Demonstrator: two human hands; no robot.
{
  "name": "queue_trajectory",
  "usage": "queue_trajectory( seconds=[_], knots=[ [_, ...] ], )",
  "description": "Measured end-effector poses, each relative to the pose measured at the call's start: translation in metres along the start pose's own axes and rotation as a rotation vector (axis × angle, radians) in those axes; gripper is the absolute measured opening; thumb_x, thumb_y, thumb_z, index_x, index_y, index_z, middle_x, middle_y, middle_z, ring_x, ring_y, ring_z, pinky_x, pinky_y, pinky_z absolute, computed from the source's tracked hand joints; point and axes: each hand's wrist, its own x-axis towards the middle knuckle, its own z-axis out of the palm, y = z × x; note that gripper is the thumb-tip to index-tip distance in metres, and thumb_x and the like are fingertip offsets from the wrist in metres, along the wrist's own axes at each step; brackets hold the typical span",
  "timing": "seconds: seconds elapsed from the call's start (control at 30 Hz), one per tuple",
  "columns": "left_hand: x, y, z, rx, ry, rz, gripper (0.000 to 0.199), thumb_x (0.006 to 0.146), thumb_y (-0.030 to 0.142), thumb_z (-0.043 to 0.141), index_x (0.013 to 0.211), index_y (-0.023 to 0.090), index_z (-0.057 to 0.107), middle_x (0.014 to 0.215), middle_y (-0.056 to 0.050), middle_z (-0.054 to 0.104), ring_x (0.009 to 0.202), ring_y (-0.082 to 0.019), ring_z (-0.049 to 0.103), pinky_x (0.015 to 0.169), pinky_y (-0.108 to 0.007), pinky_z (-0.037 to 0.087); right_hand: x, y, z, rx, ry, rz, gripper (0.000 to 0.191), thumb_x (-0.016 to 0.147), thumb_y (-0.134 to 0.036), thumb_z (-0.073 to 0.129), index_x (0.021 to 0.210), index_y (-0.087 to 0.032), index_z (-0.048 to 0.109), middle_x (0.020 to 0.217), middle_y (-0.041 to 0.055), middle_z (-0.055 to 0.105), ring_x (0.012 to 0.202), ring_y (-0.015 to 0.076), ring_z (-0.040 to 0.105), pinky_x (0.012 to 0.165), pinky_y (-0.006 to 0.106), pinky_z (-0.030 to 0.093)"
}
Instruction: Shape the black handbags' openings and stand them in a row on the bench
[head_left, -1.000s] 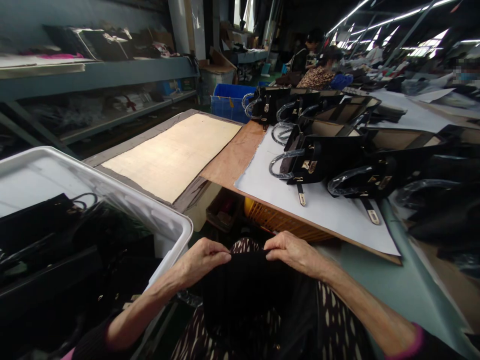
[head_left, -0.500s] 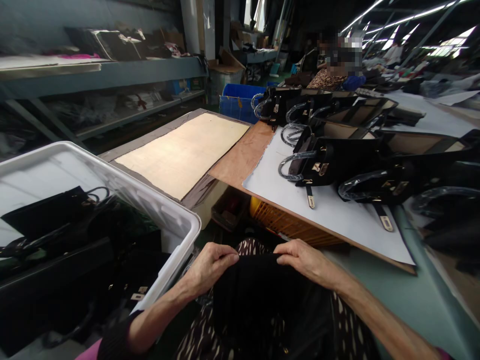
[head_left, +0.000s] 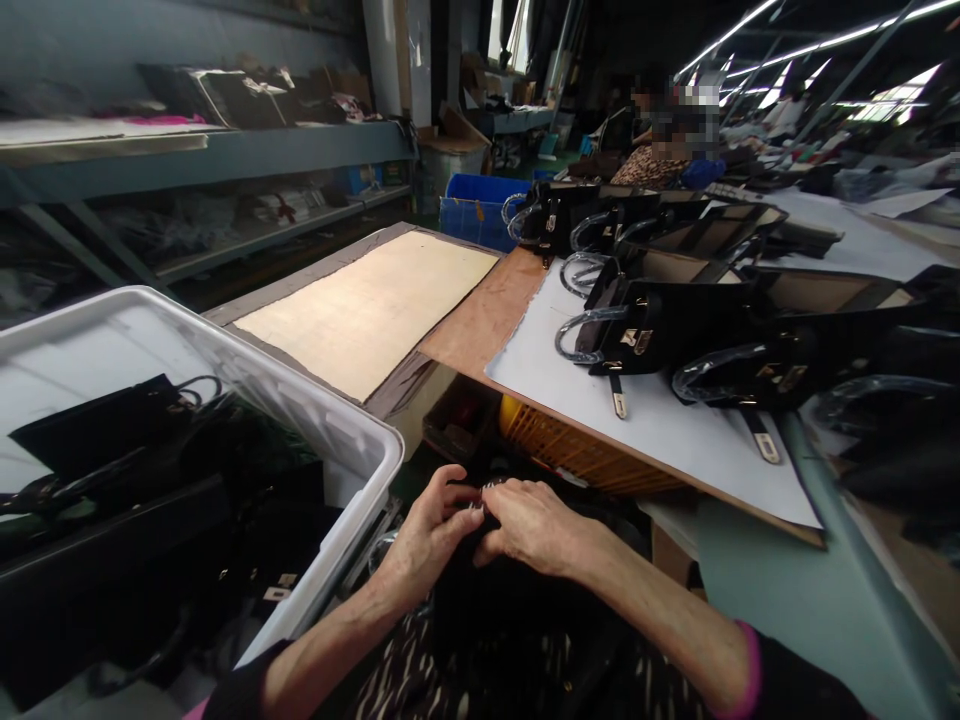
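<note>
your left hand (head_left: pixel 424 535) and right hand (head_left: pixel 540 530) are together at the far edge of the black, soft-looking piece (head_left: pixel 502 605) on your patterned lap (head_left: pixel 394 665); their grip is too dark to tell. best use small, even finger movements there.

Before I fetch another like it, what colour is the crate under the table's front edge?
Yellow-orange; the crate shows best in the head view.

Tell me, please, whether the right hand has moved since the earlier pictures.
Yes: against the yellow crate, the right hand has shifted leftward, toward the left hand.
</note>
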Motion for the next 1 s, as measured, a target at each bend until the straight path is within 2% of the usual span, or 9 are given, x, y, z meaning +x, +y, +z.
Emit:
queue_trajectory(
  seconds=[0.1,0.3,0.37,0.47,0.57,0.67,0.73,0.9,1.0],
  knots=[
    [0.003,-0.001,-0.003,-0.190,0.034,-0.059,0.057,0.066,0.027,0.065,0.114,0.020,0.035,0.128,-0.011,0.039,0.093,-0.018,0.054,0.081,-0.028,0.043,0.000,-0.003,0.001,-0.031,-0.003,0.001,0.039,0.066,-0.042,0.062,0.094,-0.015,0.066,0.094,0.0118,0.065,0.086,0.0265,0.059,0.068,0.031,0.039],
    [0.013,-0.001,0.006,-0.333,0.006,-0.201,0.065,0.053,0.019,0.073,0.111,0.017,0.044,0.135,-0.015,0.032,0.107,-0.027,0.050,0.088,-0.034,0.042,-0.005,0.004,0.002,0.247,-0.084,0.047,0.024,0.062,-0.037,0.062,0.082,-0.023,0.069,0.070,-0.0024,0.062,0.067,0.0152,0.056,0.052,0.021,0.032],
    [0.013,0.006,0.010,-0.329,0.017,-0.158,0.062,0.055,0.021,0.074,0.110,0.016,0.045,0.132,-0.015,0.037,0.111,-0.027,0.048,0.089,-0.034,0.042,-0.010,0.008,0.001,0.303,-0.024,0.066,0.019,0.062,-0.032,0.062,0.077,-0.023,0.068,0.064,-0.0039,0.060,0.063,0.0131,0.053,0.051,0.020,0.031],
    [0.008,0.034,0.007,-0.296,0.045,0.057,0.046,0.068,0.029,0.067,0.109,0.018,0.049,0.122,-0.011,0.050,0.114,-0.023,0.046,0.093,-0.031,0.039,-0.022,0.022,-0.005,0.456,0.092,0.115,0.012,0.063,-0.029,0.060,0.064,-0.018,0.065,0.056,-0.0037,0.056,0.056,0.0116,0.051,0.049,0.021,0.030],
    [-0.002,0.067,-0.009,-0.170,0.159,0.298,0.027,0.078,0.031,0.057,0.102,0.020,0.056,0.110,-0.004,0.059,0.107,-0.019,0.050,0.094,-0.028,0.037,-0.041,0.047,-0.022,0.867,0.162,0.221,0.017,0.068,-0.032,0.058,0.066,-0.015,0.063,0.056,-0.0012,0.060,0.052,0.0129,0.054,0.049,0.022,0.037],
    [-0.006,0.080,-0.028,-0.002,0.333,0.321,0.024,0.080,0.036,0.053,0.095,0.018,0.061,0.099,-0.003,0.064,0.098,-0.018,0.054,0.089,-0.025,0.038,-0.059,0.071,-0.038,1.317,0.336,0.214,0.025,0.068,-0.035,0.063,0.083,-0.015,0.063,0.069,0.0030,0.068,0.062,0.0182,0.063,0.064,0.030,0.048],
    [0.000,0.074,-0.038,0.088,0.339,0.240,0.030,0.079,0.041,0.052,0.093,0.016,0.061,0.093,-0.003,0.065,0.092,-0.018,0.055,0.083,-0.026,0.041,-0.065,0.082,-0.039,1.471,0.514,0.181,0.033,0.066,-0.035,0.068,0.092,-0.016,0.062,0.080,0.0056,0.070,0.075,0.0220,0.065,0.075,0.036,0.049],
    [0.041,0.046,-0.056,0.163,0.186,0.095,0.049,0.074,0.051,0.052,0.103,0.011,0.056,0.096,-0.007,0.063,0.091,-0.021,0.055,0.079,-0.030,0.042,-0.052,0.094,0.012,1.587,0.872,0.118,0.057,0.068,-0.046,0.064,0.116,-0.019,0.052,0.110,0.0063,0.063,0.106,0.0260,0.055,0.096,0.044,0.041],
    [0.063,0.036,-0.062,0.176,0.074,0.068,0.056,0.067,0.050,0.061,0.108,0.013,0.053,0.108,-0.010,0.058,0.100,-0.023,0.051,0.086,-0.033,0.039,-0.037,0.094,0.062,1.511,0.712,0.099,0.058,0.071,-0.059,0.051,0.121,-0.030,0.049,0.119,0.0009,0.058,0.115,0.0263,0.048,0.098,0.044,0.040]
  ],
)
